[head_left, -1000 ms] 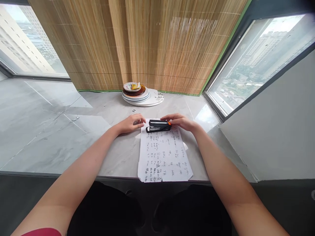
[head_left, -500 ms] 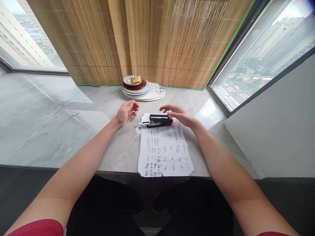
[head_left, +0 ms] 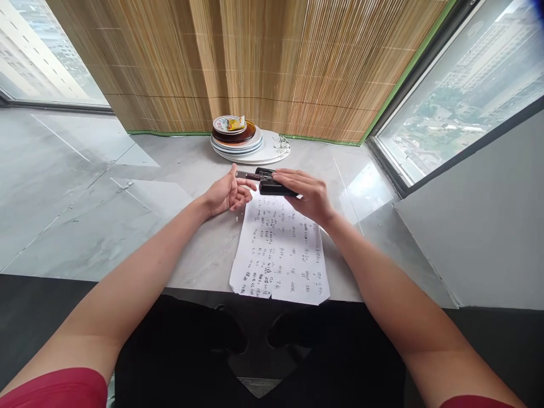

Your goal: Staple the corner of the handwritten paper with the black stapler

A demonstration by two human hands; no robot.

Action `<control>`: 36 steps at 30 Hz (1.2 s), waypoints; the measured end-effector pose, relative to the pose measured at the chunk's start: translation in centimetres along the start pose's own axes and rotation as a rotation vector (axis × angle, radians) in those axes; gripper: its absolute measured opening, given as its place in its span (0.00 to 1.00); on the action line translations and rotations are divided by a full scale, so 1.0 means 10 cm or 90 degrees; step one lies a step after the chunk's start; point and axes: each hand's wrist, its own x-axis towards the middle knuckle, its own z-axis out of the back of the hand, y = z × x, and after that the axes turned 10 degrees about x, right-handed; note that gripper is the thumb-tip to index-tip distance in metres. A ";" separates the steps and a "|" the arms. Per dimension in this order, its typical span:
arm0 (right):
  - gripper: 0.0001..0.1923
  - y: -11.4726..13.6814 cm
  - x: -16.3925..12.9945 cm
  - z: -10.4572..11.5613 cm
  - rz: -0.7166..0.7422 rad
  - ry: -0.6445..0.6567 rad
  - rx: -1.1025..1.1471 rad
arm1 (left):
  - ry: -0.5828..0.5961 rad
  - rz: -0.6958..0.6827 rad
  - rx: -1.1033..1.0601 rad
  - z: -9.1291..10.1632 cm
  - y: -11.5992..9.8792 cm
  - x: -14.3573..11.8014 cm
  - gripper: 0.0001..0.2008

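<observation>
Head view — stapler (head_left: 272,187) held, paper (head_left: 280,249) overhanging edge

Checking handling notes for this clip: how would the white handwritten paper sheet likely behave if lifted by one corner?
The white handwritten paper sheet lies flat on the grey marble ledge, so it is probably thin and floppy and would droop. Its near edge looks torn and overhangs the ledge, so it might tear further. It likely slides easily on the glossy stone.
</observation>
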 end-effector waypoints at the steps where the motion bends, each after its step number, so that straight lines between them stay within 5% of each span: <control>1: 0.17 0.01 0.00 -0.01 0.009 0.028 -0.016 | 0.003 0.004 -0.008 0.01 0.00 0.00 0.37; 11: 0.14 0.09 0.05 0.07 0.032 0.088 -0.015 | 0.009 0.047 -0.088 0.01 -0.08 -0.07 0.26; 18: 0.15 0.04 0.00 0.15 -0.057 -0.122 0.066 | -0.047 -0.044 -0.186 0.02 -0.09 -0.04 0.05; 23: 0.12 -0.12 -0.02 0.30 -0.169 0.066 0.215 | -0.083 -0.118 -0.161 -0.01 -0.07 0.00 0.19; 28: 0.14 -0.11 0.01 0.29 -0.191 0.230 0.198 | -0.018 -0.187 -0.067 -0.07 -0.06 -0.10 0.19; 36: 0.24 0.13 0.06 0.11 0.036 0.145 0.182 | 0.011 -0.307 0.046 -0.13 -0.02 -0.11 0.26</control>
